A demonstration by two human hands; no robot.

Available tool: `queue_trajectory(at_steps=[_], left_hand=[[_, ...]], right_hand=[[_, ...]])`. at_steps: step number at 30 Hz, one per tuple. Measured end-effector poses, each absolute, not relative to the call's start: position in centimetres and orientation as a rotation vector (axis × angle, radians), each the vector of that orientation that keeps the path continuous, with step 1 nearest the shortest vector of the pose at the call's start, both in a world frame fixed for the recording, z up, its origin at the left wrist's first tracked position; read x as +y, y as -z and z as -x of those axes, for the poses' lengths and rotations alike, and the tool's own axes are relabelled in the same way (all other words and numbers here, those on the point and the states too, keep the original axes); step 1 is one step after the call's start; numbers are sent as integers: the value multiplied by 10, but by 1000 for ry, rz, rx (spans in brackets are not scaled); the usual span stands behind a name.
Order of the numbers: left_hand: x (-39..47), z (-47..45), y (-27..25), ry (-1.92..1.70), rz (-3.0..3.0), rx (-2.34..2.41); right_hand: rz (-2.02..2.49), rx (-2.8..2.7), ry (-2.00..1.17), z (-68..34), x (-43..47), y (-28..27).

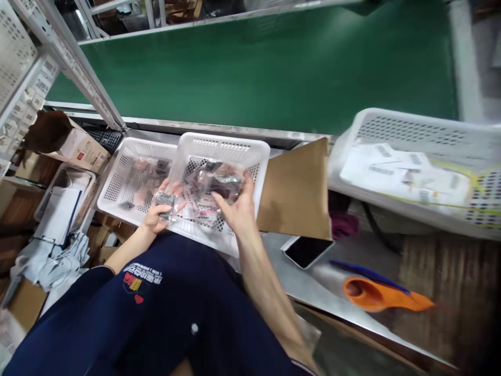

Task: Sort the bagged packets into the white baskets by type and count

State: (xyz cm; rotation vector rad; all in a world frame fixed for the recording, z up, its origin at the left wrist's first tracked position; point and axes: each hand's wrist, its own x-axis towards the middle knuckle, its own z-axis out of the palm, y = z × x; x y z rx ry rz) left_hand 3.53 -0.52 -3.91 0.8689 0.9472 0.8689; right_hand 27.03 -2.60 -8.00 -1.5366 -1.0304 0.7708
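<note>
Fingers hold crinkly packets over perforated baskets.

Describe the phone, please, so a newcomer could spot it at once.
Below the long green belt, find the brown cardboard. At its lower edge, on the metal table, lies the phone: dark-screened and pale-rimmed, unlike the orange object to its right.

Packets lie in the basket left of the cardboard, before the conveyor.
</note>
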Motion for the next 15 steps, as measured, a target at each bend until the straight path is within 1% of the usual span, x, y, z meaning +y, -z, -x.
queue_trajectory(at_steps=[1, 2, 3, 6, 7, 8, 12, 15], left_hand=[[-4, -36, 40, -862, -858, 945], [-5, -37, 42, -859, -845, 934], [-6, -39, 46, -861, -835, 919], [-15, -47, 65, -863, -913, 926], [-17, -49, 72, -864, -966, 952], [-18, -50, 78, -874, -1025, 984], [11, -31, 91, -1050, -1125, 1134], [53, 5, 90, -1117, -1150, 1379]], right_hand=[[1580, -1053, -731, -272, -24, 83], [1590, -1062, -766, -269, -24, 86], [1551, -1064, -885, -263, -26, 90], [1232, -1055, -1399, -235, -40, 98], [1156, -1048, -1488, -227, -45, 99], [1134, -1031, -1508, -222, -51, 99], [1358, -913, -1283, -240, -63, 96], [1646, -969, -961, -274, -67, 99]])
